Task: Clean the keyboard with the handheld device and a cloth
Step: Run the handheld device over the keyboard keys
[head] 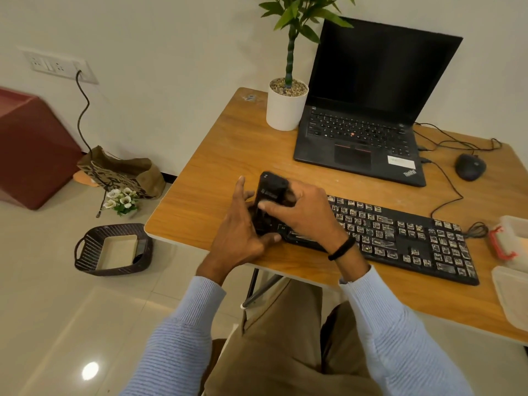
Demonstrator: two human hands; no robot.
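Keyboard [400,238]: black, its keys spotted with pale grime, it lies along the near edge of the wooden bench [217,172], running at a slant from the near left corner toward the right edge. Its left end is hidden under the hands. Behind it, toward the far edge, an open black laptop [368,110] stands with a dark screen, and a white pot with a green plant [286,107] sits just beside the laptop's left side near the far left corner. At the right edge are two clear plastic containers [511,292], one with a red clasp. A dark mouse [470,166] rests near the far right, its cable trailing toward the laptop.

The handheld device [271,195], black and oblong, is held tilted over the keyboard's left end, its lower part against the keys. The right hand [303,212] wraps it from above, grip clenched on the device body, a black band on the wrist. The left hand [243,232] steadies it from the left side, thumb and fingers pressed to its lower part, the forefinger lifted free.

On the floor to the left of the bench sit a dark woven basket [113,250] and a brown paper bag [120,172].
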